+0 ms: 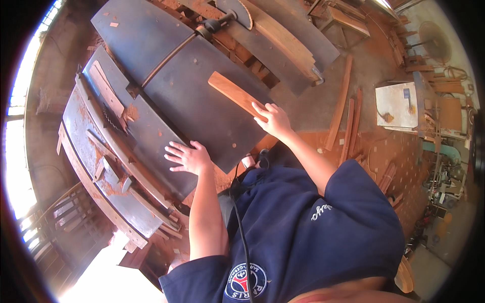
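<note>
My right hand (275, 121) is closed around the near end of a short, flat wooden board (232, 93), which points away to the far left above a dark metal machine table (177, 101). Fingers spread, my left hand (190, 158) rests at the table's near left part, beside a long groove between two metal surfaces. Nothing is in that hand. Whether the board touches the metal beneath it I cannot tell.
To the left, a curved rail (118, 141) runs along a metal bench holding a hammer-like tool (126, 185) and wood scraps. Far ahead stands a round saw blade (241, 12). Long wooden strips (341, 103) lie on the floor at right, near a white box-shaped cabinet (396, 105).
</note>
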`<state>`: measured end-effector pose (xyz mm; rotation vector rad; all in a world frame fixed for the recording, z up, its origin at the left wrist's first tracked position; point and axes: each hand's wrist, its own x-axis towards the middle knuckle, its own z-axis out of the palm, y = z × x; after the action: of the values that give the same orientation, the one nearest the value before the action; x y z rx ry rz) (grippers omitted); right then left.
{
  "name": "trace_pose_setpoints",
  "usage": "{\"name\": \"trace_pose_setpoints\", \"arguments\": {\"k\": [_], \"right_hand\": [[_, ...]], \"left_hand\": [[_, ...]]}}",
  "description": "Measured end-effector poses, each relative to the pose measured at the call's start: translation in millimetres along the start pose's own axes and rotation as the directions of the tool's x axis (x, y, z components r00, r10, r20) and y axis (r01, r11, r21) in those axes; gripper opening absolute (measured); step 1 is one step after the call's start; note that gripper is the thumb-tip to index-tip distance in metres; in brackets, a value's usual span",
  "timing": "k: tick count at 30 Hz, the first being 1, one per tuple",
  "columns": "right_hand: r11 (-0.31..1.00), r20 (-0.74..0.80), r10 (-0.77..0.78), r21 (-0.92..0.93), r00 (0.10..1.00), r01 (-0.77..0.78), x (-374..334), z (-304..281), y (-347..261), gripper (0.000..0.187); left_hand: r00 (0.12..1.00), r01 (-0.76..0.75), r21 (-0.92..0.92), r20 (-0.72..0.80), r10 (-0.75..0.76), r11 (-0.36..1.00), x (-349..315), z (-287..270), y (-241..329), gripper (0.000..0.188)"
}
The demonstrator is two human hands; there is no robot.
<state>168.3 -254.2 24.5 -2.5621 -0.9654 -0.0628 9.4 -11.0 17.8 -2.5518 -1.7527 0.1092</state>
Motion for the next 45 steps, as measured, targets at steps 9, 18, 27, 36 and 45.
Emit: {"name": "trace_pose_setpoints", "arguments": {"k": [9, 18, 27, 36, 45], "right_hand": [[0.998, -0.004, 0.032, 0.054, 0.999, -0.032, 69.6, 14.2, 5.8, 0.058], [0.988, -0.055, 0.136, 0.078, 0.989, -0.132, 19.6, 11.1, -9.6, 0.056], [0.988, 0.035, 0.154, 0.011, 0.987, -0.155, -24.8, 0.7, -18.6, 0.056], [0.992, -0.065, 0.097, 0.089, 0.993, -0.091, 96.6, 27.8, -16.3, 0.056], [0.988, -0.079, 0.122, 0.108, 0.989, -0.113, 83.9, 32.6, -19.3, 0.057]], "left_hand": [[0.996, 0.037, -0.041, 0.079, -0.033, 0.998, 3.1, -7.6, 3.2, 0.079], [0.991, 0.017, -0.039, 0.132, -0.012, 0.999, 6.5, -15.6, 4.2, 0.080], [0.998, 0.005, -0.067, 0.058, -0.001, 0.998, 5.9, 2.1, -1.5, 0.072], [1.000, -0.008, -0.014, 0.007, 0.008, 1.000, 5.3, 9.0, -2.1, 0.067], [0.998, -0.007, -0.083, 0.055, 0.011, 0.997, 5.3, -0.3, 0.7, 0.066]]}}
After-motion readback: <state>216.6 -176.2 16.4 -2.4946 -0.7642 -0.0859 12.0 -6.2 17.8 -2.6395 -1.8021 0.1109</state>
